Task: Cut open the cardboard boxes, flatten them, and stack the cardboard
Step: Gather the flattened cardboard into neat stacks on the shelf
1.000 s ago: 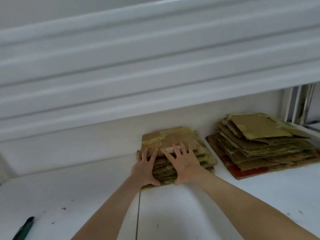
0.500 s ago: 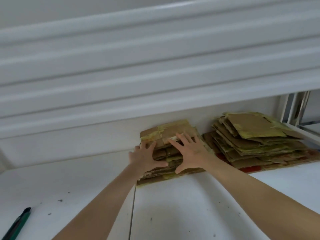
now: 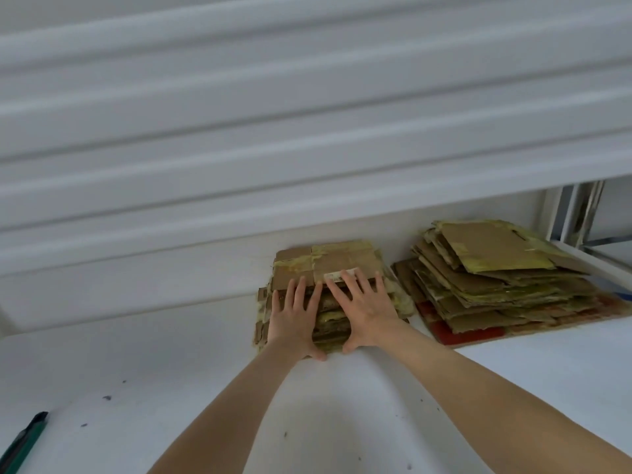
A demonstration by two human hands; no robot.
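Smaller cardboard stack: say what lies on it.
A taped flattened box tops it; the left hand and right hand rest flat on it. Cardboard beneath the hands is hidden.

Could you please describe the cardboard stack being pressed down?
On the white table, two cardboard stacks sit by the back wall. It is the left stack, pressed by the left hand and right hand; smaller and neater than the sprawling right stack.

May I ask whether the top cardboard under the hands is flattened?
Flattened: the top cardboard lies thin and level on its stack, touched by left hand and right hand.
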